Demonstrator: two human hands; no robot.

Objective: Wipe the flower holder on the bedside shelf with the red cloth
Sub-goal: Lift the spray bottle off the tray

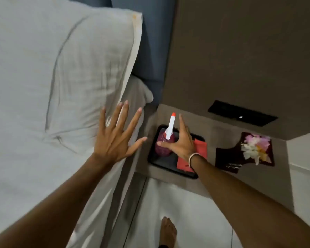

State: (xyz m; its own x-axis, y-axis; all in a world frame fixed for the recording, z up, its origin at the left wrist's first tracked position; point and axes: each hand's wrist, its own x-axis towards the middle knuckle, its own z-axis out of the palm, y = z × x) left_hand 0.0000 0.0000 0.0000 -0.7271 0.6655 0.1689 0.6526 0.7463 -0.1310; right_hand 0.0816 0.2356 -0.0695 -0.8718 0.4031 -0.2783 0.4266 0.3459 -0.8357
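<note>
The flower holder (pixel 227 156) is a dark maroon piece with pink and white flowers (pixel 254 147) in it, lying at the right of the brown bedside shelf (pixel 222 129). The red cloth (pixel 201 146) lies folded on a black tray (pixel 153 158) to its left, partly under my right wrist. My right hand (pixel 183 145) is spread around a purple spray bottle (pixel 161 149) with a white, red-tipped nozzle on that tray; the thumb touches the bottle and the forefinger is straight. My left hand (pixel 115 138) hovers with fingers splayed over the bed's edge, holding nothing.
A white pillow (pixel 61 68) and sheet fill the left side, close against the shelf. A black socket panel (pixel 242 113) sits in the wall above the shelf. Below the shelf are white floor tiles and my bare foot (pixel 168 231).
</note>
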